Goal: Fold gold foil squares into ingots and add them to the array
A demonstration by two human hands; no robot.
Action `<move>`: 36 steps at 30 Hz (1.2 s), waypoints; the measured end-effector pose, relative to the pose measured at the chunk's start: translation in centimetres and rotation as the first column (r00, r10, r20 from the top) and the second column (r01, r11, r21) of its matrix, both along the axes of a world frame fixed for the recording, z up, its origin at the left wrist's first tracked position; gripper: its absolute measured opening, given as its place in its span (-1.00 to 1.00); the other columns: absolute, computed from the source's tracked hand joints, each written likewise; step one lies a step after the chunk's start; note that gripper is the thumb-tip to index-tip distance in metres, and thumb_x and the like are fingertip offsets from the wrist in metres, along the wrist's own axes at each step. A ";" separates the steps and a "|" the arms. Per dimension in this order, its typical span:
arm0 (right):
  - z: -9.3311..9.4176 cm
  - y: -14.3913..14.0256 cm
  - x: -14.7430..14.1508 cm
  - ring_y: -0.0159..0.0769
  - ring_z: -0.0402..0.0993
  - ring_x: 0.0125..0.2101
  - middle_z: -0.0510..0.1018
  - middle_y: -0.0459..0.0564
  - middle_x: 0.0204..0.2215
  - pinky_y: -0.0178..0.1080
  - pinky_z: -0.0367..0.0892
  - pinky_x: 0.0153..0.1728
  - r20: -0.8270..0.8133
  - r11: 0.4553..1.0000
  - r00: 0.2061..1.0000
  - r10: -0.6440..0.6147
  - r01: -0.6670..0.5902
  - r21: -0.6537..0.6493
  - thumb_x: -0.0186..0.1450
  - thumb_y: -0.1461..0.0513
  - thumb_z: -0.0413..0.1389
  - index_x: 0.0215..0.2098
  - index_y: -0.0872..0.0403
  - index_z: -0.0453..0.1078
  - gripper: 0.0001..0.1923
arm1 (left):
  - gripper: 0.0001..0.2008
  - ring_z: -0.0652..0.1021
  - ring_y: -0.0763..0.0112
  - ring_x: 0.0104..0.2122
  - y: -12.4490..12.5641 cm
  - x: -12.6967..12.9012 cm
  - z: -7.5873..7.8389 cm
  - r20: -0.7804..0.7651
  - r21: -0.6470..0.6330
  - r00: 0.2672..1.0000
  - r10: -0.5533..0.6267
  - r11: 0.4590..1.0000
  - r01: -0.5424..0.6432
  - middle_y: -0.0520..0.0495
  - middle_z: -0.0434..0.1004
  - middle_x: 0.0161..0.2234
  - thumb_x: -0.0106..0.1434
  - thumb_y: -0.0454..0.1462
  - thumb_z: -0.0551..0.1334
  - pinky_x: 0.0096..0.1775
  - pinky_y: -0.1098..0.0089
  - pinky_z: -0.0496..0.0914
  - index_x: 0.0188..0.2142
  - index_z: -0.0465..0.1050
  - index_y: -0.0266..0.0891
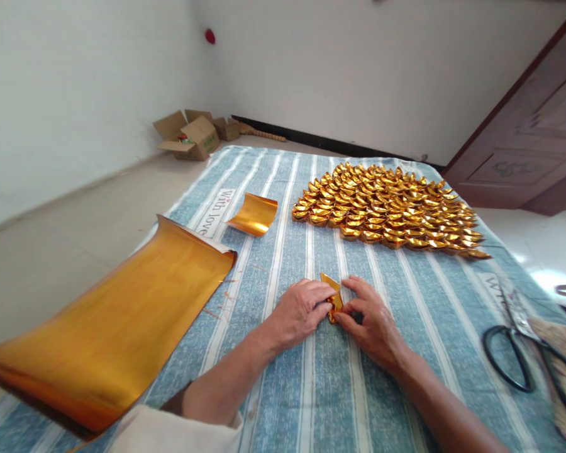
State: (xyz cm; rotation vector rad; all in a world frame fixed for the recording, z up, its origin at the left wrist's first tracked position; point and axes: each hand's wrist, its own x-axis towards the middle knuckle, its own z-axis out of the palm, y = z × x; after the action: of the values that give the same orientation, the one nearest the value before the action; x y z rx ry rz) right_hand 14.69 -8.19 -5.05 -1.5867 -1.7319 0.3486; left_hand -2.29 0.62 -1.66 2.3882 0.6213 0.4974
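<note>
My left hand [300, 311] and my right hand [370, 321] meet over a small piece of gold foil paper [332, 296], pinching and folding it on the blue striped cloth [405, 296]. Part of the piece sticks up between my fingers; the rest is hidden by them. Beyond my hands lies a dense spread of several folded gold paper ingots [389, 207]. A large curled sheet of gold foil [117, 327] lies to my left, and a small curled gold piece [253, 214] rests further back.
Black-handled scissors [523, 352] lie at the right edge of the cloth beside a woven straw item [563, 352]. Open cardboard boxes [193, 135] sit on the floor by the far wall. A dark wooden door [528, 145] stands at right.
</note>
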 end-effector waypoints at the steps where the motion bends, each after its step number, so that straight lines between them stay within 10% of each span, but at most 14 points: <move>1: 0.0 0.0 0.0 0.00 0.22 0.14 0.40 0.10 0.05 0.19 0.16 0.10 -0.002 1.000 1.000 0.000 0.000 0.002 0.22 0.22 0.15 -0.49 0.04 0.43 -0.87 | -0.84 0.49 0.28 -0.18 0.0 0.1 -0.1 -0.002 0.008 1.000 0.022 1.000 -0.022 -0.05 0.54 -0.21 0.25 -0.33 0.13 -0.09 0.26 0.33 -0.20 0.45 -0.20; 36: 0.2 -0.3 -0.7 -0.02 0.25 0.10 0.42 0.11 -0.01 0.08 0.23 0.07 0.178 0.996 0.984 -0.019 0.003 0.094 0.25 0.23 0.12 -0.42 0.05 0.40 -0.91 | -0.74 0.47 0.28 -0.21 -0.5 0.7 -0.8 -0.013 0.097 0.990 0.140 0.986 -0.138 0.00 0.55 -0.19 0.15 -0.45 0.23 -0.14 0.28 0.32 -0.17 0.46 -0.19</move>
State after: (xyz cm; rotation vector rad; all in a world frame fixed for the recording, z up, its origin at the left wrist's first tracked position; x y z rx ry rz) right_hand 13.95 -8.52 -4.83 -1.5995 -1.8452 0.1205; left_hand -1.55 0.15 -2.45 2.4534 0.7935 0.5750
